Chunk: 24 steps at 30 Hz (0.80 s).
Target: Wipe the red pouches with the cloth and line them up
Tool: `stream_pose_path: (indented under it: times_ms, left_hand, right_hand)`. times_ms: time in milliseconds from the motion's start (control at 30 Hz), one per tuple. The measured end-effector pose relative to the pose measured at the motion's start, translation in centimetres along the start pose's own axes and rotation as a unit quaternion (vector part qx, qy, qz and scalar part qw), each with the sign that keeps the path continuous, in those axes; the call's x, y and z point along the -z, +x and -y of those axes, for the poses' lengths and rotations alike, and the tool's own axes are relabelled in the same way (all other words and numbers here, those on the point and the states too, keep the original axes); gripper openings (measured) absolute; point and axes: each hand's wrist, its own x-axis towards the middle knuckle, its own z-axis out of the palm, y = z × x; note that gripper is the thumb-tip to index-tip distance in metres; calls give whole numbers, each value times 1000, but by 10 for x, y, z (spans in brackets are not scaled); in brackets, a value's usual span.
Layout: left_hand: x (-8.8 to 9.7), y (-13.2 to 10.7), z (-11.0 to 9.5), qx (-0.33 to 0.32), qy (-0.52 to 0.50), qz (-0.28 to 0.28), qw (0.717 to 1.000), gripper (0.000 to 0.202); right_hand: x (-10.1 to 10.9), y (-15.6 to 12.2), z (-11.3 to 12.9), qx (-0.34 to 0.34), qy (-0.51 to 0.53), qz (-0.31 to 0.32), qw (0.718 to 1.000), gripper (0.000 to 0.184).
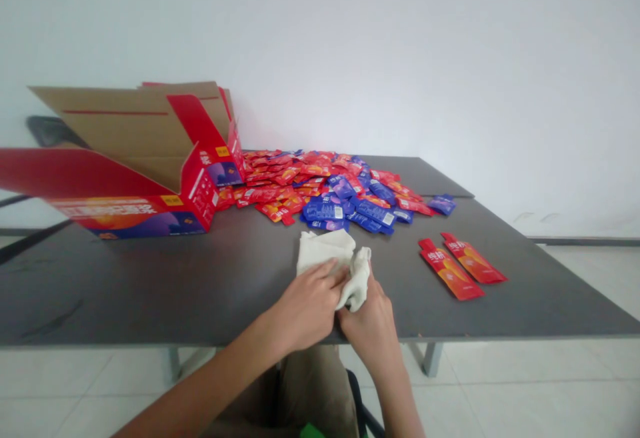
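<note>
A crumpled cream cloth (325,251) is gathered between my left hand (305,308) and my right hand (373,331), just above the table's near edge. Both hands grip it, and my left fingers press over its middle. Beyond the cloth lies a loose heap of red and blue sachets (320,188), its nearest blue ones a short way from the cloth. Off to the right, two long red-orange sachets (451,270) lie side by side, apart from the heap and out of reach of my fingers.
An open red-and-cardboard carton (150,165) lies on its side at the table's left, the heap spilling from its mouth. The dark grey table (200,278) has a seam near the back, and a white wall stands behind it. A metal table leg (433,358) stands on the tiled floor.
</note>
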Motion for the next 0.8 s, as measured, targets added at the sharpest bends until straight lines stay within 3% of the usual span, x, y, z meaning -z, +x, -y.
stream_pose_path:
  times_ms: [200,400,600,800]
  left_hand:
    - [-1,5,8,48,10,4,999,45]
    - [1,0,-3,-14,-4,-5,1000,47]
    - [-3,9,14,50,15,7,999,43]
    - [-4,-5,-8,12,-4,-1,1000,48]
  right_hand:
    - [0,-1,-1,-10,12,-10,1000,57]
    - [0,-1,-1,2,6,7,1000,69]
    - [0,-2,1,-20,4,-9,1000,60]
    - [4,-1,4,30,6,21,999,57]
